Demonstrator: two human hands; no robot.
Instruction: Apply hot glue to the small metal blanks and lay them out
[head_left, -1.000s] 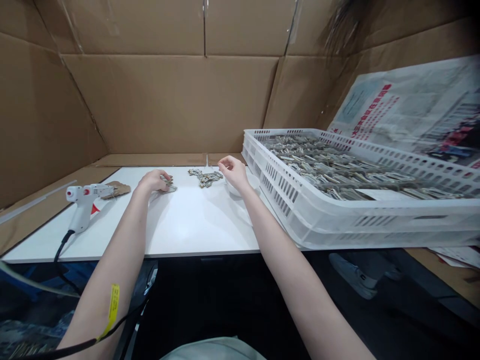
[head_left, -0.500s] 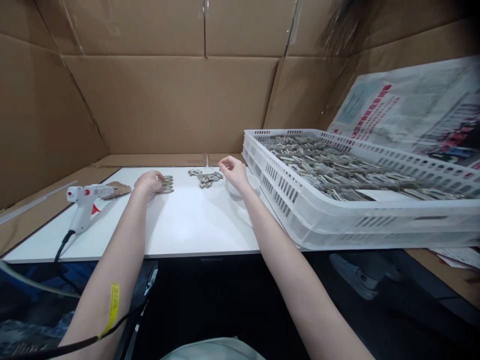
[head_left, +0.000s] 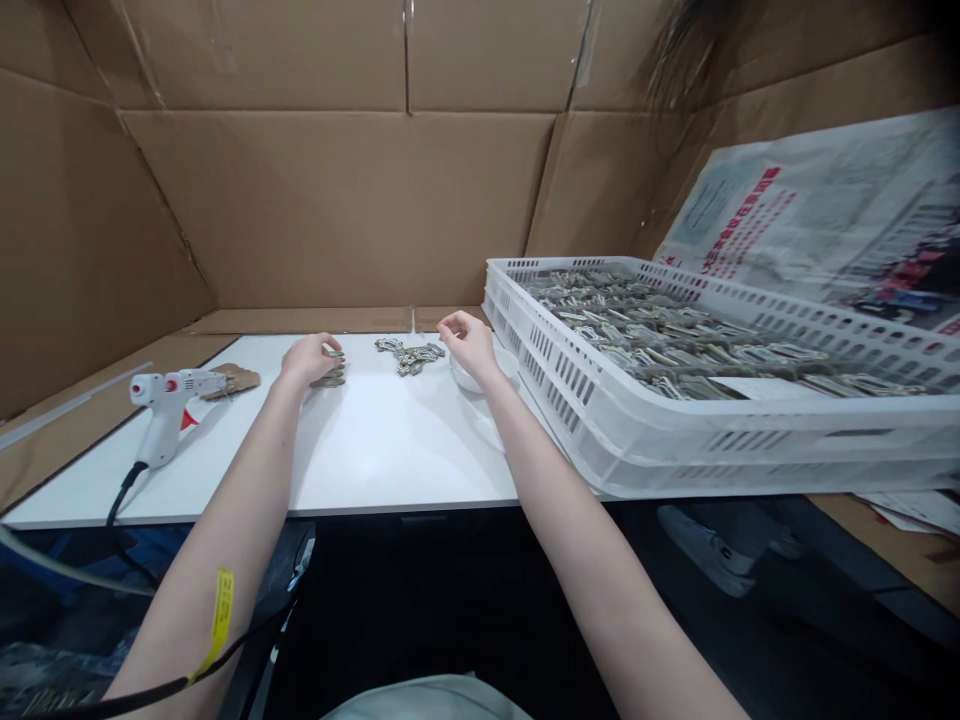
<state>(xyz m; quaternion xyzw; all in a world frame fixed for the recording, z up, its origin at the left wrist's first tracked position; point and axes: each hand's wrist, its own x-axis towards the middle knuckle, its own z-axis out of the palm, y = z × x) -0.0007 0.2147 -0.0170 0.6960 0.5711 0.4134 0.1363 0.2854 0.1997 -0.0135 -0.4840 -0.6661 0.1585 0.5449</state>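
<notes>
My left hand (head_left: pixel 309 360) is over the left part of the white table, its fingers curved and slightly apart at a row of small bronze-coloured metal ornaments (head_left: pixel 330 377). The hand partly covers that row. My right hand (head_left: pixel 469 342) is held above a white bowl (head_left: pixel 466 380), fingertips pinched together. Whatever is between them is too small to make out. Between my hands lies a loose heap of similar openwork metal ornaments (head_left: pixel 411 357).
A white hot glue gun (head_left: pixel 166 410) stands at the left on the table (head_left: pixel 390 460). To the right, a white plastic crate (head_left: pixel 592 420) holds many metal ornaments in rows. Cardboard walls (head_left: pixel 330 210) surround the table. A black cable with a yellow tag (head_left: pixel 219 620) crosses my left forearm.
My left hand has shifted slightly right and up, and now covers more of the ornament row. My right hand stays almost still above the bowl.
</notes>
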